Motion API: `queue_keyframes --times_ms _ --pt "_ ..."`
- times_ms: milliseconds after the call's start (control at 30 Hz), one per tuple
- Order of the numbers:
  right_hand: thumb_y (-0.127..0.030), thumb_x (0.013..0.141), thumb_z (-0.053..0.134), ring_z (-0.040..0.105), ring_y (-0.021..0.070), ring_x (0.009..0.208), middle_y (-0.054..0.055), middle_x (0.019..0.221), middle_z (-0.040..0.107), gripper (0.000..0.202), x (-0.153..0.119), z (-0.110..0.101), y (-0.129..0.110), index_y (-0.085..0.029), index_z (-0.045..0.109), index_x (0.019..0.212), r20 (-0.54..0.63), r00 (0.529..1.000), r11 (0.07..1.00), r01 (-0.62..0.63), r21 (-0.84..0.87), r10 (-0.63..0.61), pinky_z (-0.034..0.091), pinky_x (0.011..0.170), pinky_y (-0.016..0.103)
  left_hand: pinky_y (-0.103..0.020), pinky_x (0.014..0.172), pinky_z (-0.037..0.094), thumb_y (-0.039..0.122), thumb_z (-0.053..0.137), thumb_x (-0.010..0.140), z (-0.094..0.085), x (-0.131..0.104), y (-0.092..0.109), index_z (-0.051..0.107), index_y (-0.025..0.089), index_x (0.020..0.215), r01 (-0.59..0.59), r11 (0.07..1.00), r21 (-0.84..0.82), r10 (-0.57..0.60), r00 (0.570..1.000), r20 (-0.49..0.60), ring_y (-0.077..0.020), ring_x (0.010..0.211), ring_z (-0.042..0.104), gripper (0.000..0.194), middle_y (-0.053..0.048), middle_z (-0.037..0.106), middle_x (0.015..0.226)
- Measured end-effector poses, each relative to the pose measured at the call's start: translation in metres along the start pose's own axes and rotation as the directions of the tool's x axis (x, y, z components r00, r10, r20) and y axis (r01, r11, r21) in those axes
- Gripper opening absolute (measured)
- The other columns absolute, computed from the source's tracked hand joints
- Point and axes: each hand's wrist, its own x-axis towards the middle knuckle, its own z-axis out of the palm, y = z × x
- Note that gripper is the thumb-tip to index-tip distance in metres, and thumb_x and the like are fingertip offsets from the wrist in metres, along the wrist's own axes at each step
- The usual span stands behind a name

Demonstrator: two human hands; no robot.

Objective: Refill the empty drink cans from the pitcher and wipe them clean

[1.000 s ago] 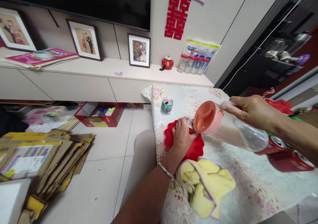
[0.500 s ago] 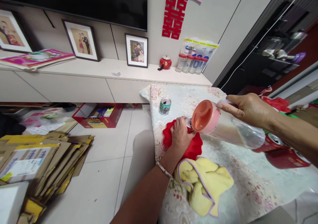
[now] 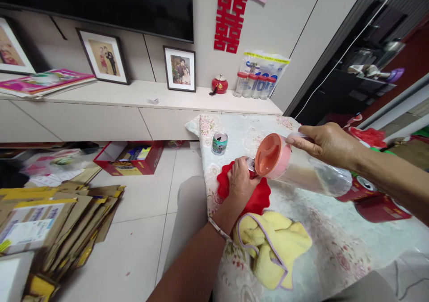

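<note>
My left hand (image 3: 240, 180) is wrapped round a small red can (image 3: 251, 167) above a red scalloped dish (image 3: 262, 196). Tilted toward that can is a clear pitcher (image 3: 301, 173) with an orange-pink lid (image 3: 269, 155), its lid end touching or very near the can's top. My right hand (image 3: 325, 144) grips the pitcher's handle. Cloudy liquid lies along the pitcher's lower side; whether any flows out cannot be made out. A green can (image 3: 220, 144) with an open top stands on the flowered tablecloth (image 3: 241, 130). The yellow cloth (image 3: 273, 248) lies crumpled below the dish.
Large red cans (image 3: 382, 208) are at the table's right, beyond the pitcher. Behind the table, a white ledge (image 3: 127, 94) carries picture frames, a small red pot (image 3: 219, 84) and red-lidded jars (image 3: 250, 85). Flattened cardboard (image 3: 70, 221) and a red box (image 3: 130, 158) are on the floor.
The view has shifted slightly, so everything sits a little further left. Both hands keep their grips, and the pitcher stays tilted at the red can.
</note>
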Motion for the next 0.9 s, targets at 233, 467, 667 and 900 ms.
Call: queue_keyframes --times_ms 233,467,667,900 --pt "-0.102 0.078 0.02 0.033 0.0125 0.047 -0.004 0.05 0.038 0.083 0.0011 0.0011 0.0025 -0.024 0.045 0.063 -0.014 1.0 1.0 0.028 -0.002 -0.028 0.03 0.052 0.03 -0.044 0.108 0.046 0.03 0.076 0.084 0.0023 0.0003 -0.0021 0.045 0.027 0.133 0.006 1.0 -0.005 -0.006 1.0 -0.002 -0.0297 0.139 0.055 0.058 -0.011 0.062 0.141" --pt "-0.104 0.076 0.018 0.037 0.0148 0.048 -0.003 0.051 0.042 0.087 0.0003 0.002 0.0032 -0.024 0.054 0.071 0.004 1.0 1.0 -0.007 -0.011 0.007 0.032 0.053 0.032 -0.042 0.109 0.046 0.028 0.076 0.084 0.0028 0.0001 -0.0024 0.046 0.027 0.133 -0.002 1.0 -0.009 0.002 1.0 -0.016 -0.029 0.139 0.054 0.058 -0.011 0.062 0.141" --pt "-0.104 0.075 0.017 0.035 0.0145 0.049 -0.003 0.051 0.039 0.088 0.0 0.0003 0.0005 -0.024 0.053 0.07 0.009 1.0 1.0 -0.016 -0.012 0.016 0.032 0.054 0.032 -0.044 0.109 0.046 0.029 0.078 0.083 0.001 0.0 -0.0006 0.046 0.026 0.134 0.013 1.0 -0.008 -0.013 1.0 -0.007 -0.0301 0.137 0.056 0.06 -0.012 0.062 0.141" --pt "-0.105 0.074 0.015 0.033 0.0139 0.048 -0.003 0.049 0.038 0.089 -0.0001 -0.0004 -0.0023 -0.024 0.051 0.067 0.0 1.0 0.999 -0.029 -0.017 0.029 0.031 0.054 0.032 -0.044 0.109 0.046 0.028 0.078 0.083 -0.0006 0.0001 0.001 0.046 0.025 0.134 0.016 1.0 -0.008 -0.016 1.0 0.007 -0.0306 0.137 0.056 0.06 -0.012 0.061 0.141"
